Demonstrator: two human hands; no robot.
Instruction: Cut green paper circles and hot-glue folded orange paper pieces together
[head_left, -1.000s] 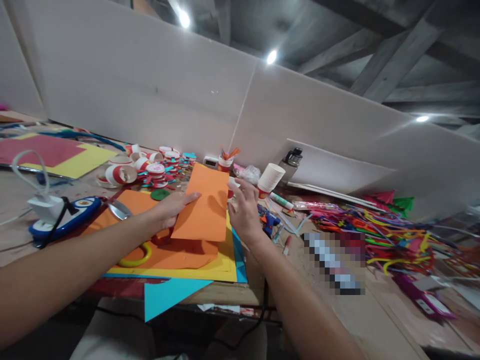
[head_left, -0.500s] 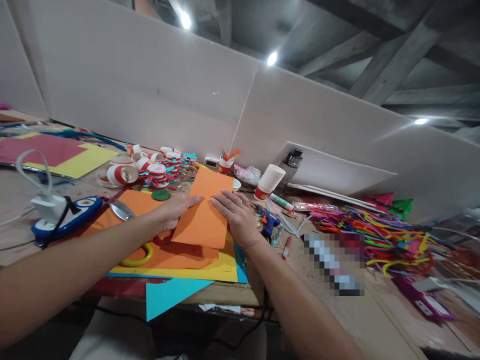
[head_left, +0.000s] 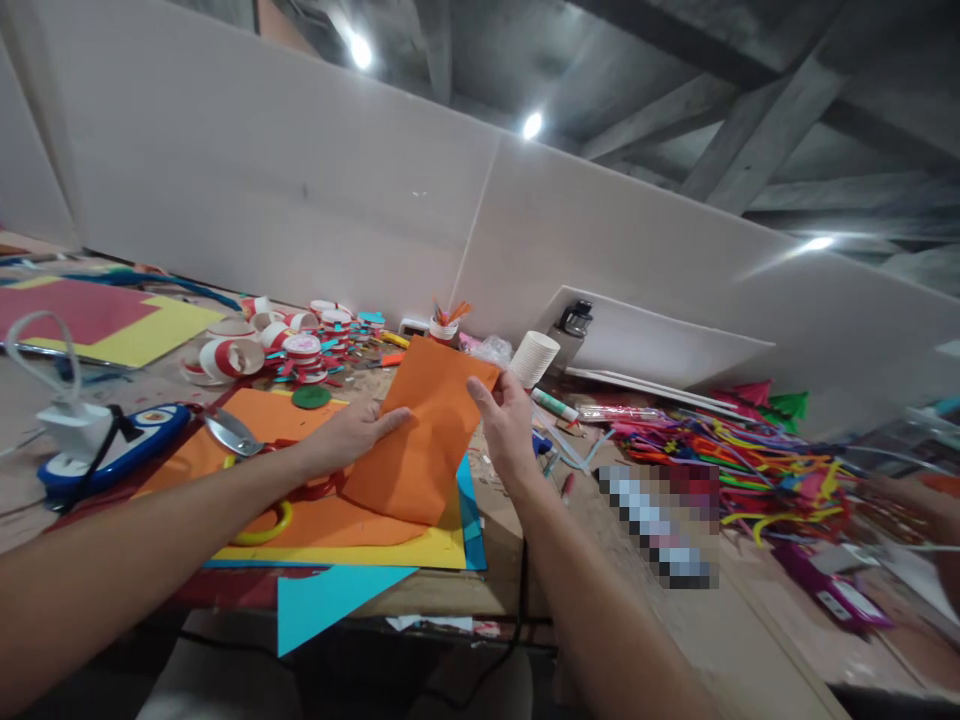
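An orange sheet of paper (head_left: pixel 424 430) is raised and slightly bent between my two hands. My left hand (head_left: pixel 360 430) grips its left edge, thumb on the face turned to me. My right hand (head_left: pixel 506 415) pinches its upper right corner between thumb and fingers. Beneath lie more orange paper (head_left: pixel 352 530), yellow paper (head_left: pixel 442 550) and blue paper (head_left: pixel 330 600) that juts over the table edge. Scissors with a yellow handle (head_left: pixel 262 530) rest under my left forearm, partly hidden. A pair of metal blades (head_left: pixel 232 433) and a green disc (head_left: pixel 311 398) lie on the orange paper.
Cut paper cups (head_left: pixel 232 360) crowd the back left. A blue-and-white power strip (head_left: pixel 112 460) sits left. Behind my right hand stand stacked cups (head_left: pixel 534 358) and a bottle (head_left: pixel 574 325). Colourful pipe cleaners (head_left: pixel 727 450) spread right. Another person's hand (head_left: pixel 915 500) shows at the far right.
My right hand has gone from lying flat on the orange sheet to gripping its upper right corner. That side has lifted and tilted. Another person's hand has appeared at the right.
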